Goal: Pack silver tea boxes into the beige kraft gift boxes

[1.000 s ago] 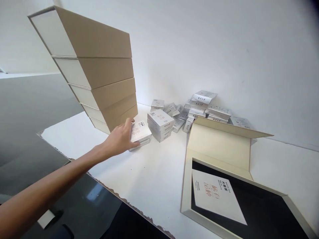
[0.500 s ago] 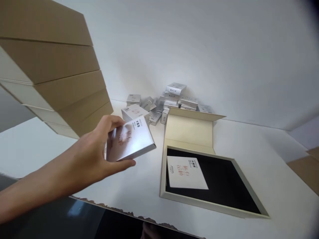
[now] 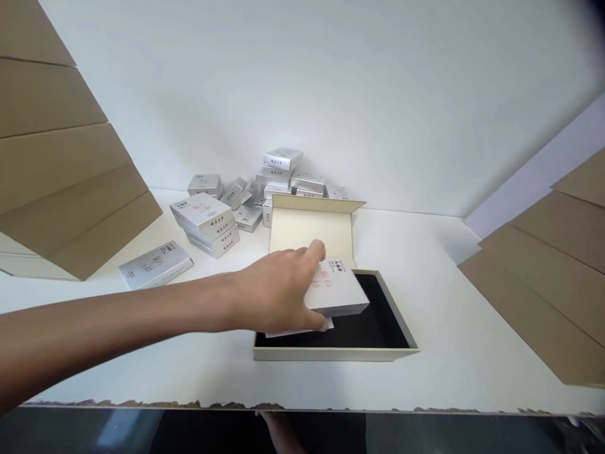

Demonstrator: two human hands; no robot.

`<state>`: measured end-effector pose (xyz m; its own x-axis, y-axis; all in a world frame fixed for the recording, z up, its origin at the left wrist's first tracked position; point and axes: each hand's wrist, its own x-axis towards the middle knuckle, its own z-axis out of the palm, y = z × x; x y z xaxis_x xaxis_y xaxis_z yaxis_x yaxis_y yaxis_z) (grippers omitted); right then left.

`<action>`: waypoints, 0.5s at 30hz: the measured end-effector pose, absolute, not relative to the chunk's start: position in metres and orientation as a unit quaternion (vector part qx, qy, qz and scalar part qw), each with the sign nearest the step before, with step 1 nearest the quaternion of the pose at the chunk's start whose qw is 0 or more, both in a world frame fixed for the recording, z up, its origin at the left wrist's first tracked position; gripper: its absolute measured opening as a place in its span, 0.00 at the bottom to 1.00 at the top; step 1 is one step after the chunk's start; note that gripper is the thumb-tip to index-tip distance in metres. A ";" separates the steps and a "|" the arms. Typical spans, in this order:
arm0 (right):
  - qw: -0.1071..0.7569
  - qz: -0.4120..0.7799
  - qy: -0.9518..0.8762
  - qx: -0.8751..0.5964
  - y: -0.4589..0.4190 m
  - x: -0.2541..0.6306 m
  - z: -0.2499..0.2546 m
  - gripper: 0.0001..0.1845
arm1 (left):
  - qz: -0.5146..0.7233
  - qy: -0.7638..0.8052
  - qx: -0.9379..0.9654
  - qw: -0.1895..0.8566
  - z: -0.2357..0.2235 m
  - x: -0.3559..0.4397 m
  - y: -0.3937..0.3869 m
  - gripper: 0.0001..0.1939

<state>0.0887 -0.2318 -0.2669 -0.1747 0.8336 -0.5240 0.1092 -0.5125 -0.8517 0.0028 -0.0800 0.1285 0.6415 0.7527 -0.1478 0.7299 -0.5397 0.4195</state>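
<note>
My left hand (image 3: 283, 287) is closed around a small white carton (image 3: 338, 290) with red and black print, thumb on the near side and fingers over the far side. The carton hangs just above the open cream gift box (image 3: 326, 354). Inside that box is a black lining (image 3: 378, 328), and the edge of another white carton (image 3: 326, 324) shows beneath my hand. The box's lid (image 3: 312, 227) is folded back. Below the table edge, part of my right hand (image 3: 281, 432) shows in shadow, its fingers too dark to make out.
Several silver cartons (image 3: 283, 159) are heaped against the back wall. A short stack (image 3: 201, 214) and a single flat carton (image 3: 155, 265) lie left of the gift box. Tall stacks of brown boxes flank the white table, left (image 3: 57, 157) and right (image 3: 558, 271). The table's front edge (image 3: 227, 407) is chipped.
My left hand has carried the white carton rightward over the gift box. The view has shifted right, bringing the right-hand stack of brown boxes further into sight.
</note>
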 end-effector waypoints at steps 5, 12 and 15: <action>0.322 0.687 -0.382 -0.528 -0.237 0.087 -0.262 0.33 | 0.015 0.423 0.876 0.230 0.119 0.012 -0.082 0.37; 0.339 0.696 -0.365 -0.517 -0.236 0.086 -0.249 0.25 | -0.087 0.477 0.837 0.253 0.131 0.003 -0.076 0.40; 0.329 0.686 -0.368 -0.535 -0.237 0.088 -0.247 0.21 | -0.115 0.503 0.818 0.255 0.146 0.015 -0.076 0.39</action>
